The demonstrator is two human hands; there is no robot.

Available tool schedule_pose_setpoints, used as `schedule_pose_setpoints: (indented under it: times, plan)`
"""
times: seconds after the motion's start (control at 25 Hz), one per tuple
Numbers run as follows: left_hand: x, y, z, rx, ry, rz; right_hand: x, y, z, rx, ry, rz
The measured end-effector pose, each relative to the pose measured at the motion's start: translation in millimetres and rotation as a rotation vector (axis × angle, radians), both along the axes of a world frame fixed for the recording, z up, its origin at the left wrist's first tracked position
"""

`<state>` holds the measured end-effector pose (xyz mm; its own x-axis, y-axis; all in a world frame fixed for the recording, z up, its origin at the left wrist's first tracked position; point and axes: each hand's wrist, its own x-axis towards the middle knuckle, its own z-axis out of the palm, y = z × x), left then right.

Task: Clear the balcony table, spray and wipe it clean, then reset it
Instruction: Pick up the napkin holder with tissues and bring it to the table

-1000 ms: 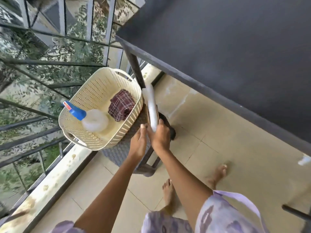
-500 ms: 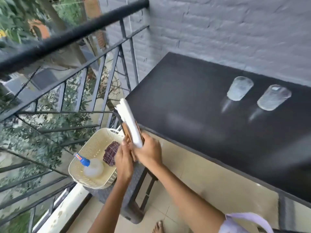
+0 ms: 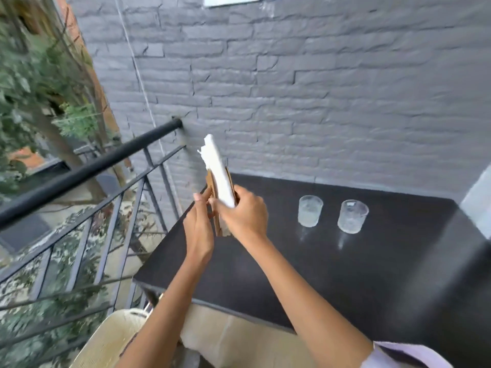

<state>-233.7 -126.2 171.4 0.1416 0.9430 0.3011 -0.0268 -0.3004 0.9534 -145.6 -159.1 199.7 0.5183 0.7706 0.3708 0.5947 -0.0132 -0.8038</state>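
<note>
- Grey brick wall (image 3: pixel 318 88) – one, filling the back of the view.
- Table (image 3: pixel 332 261) – one, black top, sitting against the wall; near edge running across the lower frame.
- Railing (image 3: pixel 87 168) – one, black metal, top bar running diagonally from the wall toward lower left, beside the table's left end.
- Basket (image 3: pixel 111 341) – one, cream, perforated, showing partly at the bottom edge below the table's left corner.
- Arms – two, both reaching forward and up from the lower frame, converging over the table's left part.
- Glasses – two, clear, textured, standing upright side by side on the table: left glass (image 3: pixel 310 210), right glass (image 3: pixel 352 215), near each other but apart.
- White bundle (image 3: pixel 219 173) – one, flat, with thin brown boards (image 3: pixel 216 208) alongside; board count not readable. Long axis near vertical, top end leaning slightly left, pointing up at the wall. Held in the air above the table's left part, not touching the top.
- Right hand (image 3: pixel 243 213) – curled around the bundle's lower end, gripping it.
- Left hand (image 3: pixel 199 221) – fingers extended upward, pressing against the boards' left side – thumb and index pinching the edge.
</note>
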Motion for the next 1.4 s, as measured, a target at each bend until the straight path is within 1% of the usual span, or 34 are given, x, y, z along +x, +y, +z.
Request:
schedule_pose_setpoints:
  times: [0.16,0.4,0.52,0.68,0.84,1.0,1.16,1.28,1.4]
  plan:
    - [85.1,9.4,24.8,-0.002,-0.02,-0.109,76.8,3.8,19.8,0.019,-0.014,-0.112]
    - [260.4,6.8,28.2,0.024,0.008,-0.309,244.0,-14.8,20.7,0.059,-0.04,-0.327]
    - [347.5,-8.1,15.7,-0.009,0.046,-0.425,326.6,-39.6,5.9,0.029,-0.012,-0.436]
    - [433.6,-29.6,-13.4,-0.093,0.09,-0.594,410.2,-72.1,-26.3,-0.016,0.013,-0.53]
    - [502.5,-40.0,-49.3,-0.25,0.193,-0.739,478.4,-92.5,-72.5,-0.113,0.109,-0.605]
    - [533.7,-38.9,-87.5,-0.417,0.295,-0.899,513.7,-96.8,-122.5,-0.222,0.219,-0.622]
    - [548.2,-36.7,-120.0,-0.578,0.375,-0.92,531.1,-88.5,-167.9,-0.363,0.302,-0.577]
    - [550.8,-33.7,-140.7,-0.641,0.426,-0.906,533.9,-84.1,-191.3,-0.406,0.339,-0.57]
    - [554.2,-33.0,-155.0,-0.712,0.455,-0.903,535.9,-82.9,-202.9,-0.457,0.336,-0.571]
